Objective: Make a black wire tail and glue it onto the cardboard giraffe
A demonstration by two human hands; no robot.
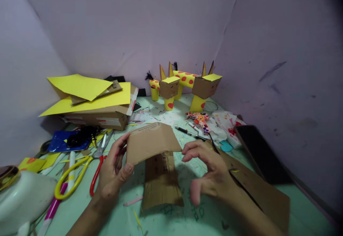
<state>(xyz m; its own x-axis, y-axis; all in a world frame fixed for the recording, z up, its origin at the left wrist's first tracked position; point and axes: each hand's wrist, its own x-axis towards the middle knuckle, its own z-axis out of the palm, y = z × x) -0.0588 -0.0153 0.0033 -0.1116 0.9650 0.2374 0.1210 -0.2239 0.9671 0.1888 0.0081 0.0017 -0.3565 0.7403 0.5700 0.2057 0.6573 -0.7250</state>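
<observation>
My left hand (114,173) grips the left edge of a folded brown cardboard piece (151,141), thumb on top and fingers behind it. The lower flap of that cardboard (162,184) lies flat on the pale green table (177,221). My right hand (207,171) hovers at the cardboard's right edge with its fingers curled and apart; the fingertips sit just beside the edge, and contact is unclear.
Red-handled and yellow-handled scissors (80,173) lie left of my left hand. A cardboard box under yellow paper (92,100) stands at the back left. Yellow cardboard animal figures (184,86) stand at the back. Pens (189,132), a cardboard sheet (264,196) and a dark slab (261,154) lie to the right.
</observation>
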